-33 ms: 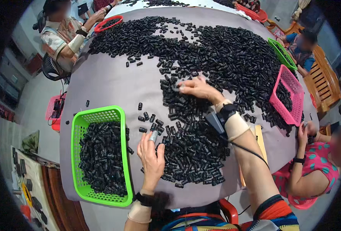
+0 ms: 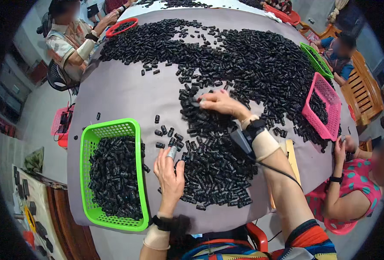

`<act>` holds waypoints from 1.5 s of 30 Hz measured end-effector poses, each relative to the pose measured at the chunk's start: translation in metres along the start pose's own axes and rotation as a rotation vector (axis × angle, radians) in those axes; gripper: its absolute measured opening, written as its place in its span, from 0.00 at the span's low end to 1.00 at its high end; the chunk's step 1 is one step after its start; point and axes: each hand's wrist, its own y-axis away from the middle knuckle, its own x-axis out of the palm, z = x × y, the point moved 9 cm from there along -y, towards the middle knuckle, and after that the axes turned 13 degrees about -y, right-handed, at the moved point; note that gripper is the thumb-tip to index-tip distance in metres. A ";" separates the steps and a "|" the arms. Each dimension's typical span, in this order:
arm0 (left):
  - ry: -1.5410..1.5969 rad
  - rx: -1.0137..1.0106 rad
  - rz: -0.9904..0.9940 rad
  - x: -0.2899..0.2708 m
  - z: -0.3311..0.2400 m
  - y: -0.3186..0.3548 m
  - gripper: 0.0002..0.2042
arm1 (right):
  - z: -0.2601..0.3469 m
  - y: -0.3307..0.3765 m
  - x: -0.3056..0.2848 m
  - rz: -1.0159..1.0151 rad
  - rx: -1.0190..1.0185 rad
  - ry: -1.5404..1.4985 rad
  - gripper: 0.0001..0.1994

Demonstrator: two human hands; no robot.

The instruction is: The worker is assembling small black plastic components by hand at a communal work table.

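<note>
The left hand (image 2: pixel 169 170) is lying flat near the surface's (image 2: pixel 122 91) front edge, fingers spread loosely over small black cylindrical plastic pieces (image 2: pixel 213 169), gripping nothing. The right hand (image 2: pixel 220 103) is reaching toward the middle, fingers curled onto the glossy heap. A green lattice basket (image 2: pixel 114 173), full of pieces, is sitting at the front-left corner.

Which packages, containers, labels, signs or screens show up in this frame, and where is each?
No labels, signs or screens can be made out; only open baskets.
Green basket: rectangular plastic mesh, table's near-left edge, full of small black pieces, beside the left hand.
Pink basket: rectangular mesh, right edge, partly filled.
Second green basket: far right edge, seen edge-on.
Red basket: oval rim, far left, by another person.
</note>
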 end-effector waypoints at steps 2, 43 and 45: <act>0.015 0.003 -0.008 -0.001 -0.001 0.000 0.18 | 0.013 0.016 0.020 0.070 -0.057 -0.002 0.22; 0.224 -0.024 -0.124 -0.046 0.026 0.094 0.12 | 0.132 0.211 0.089 -0.269 -0.509 -0.311 0.13; 0.228 -0.035 -0.140 -0.052 0.026 0.101 0.12 | 0.129 0.215 0.089 -0.318 -0.488 -0.424 0.12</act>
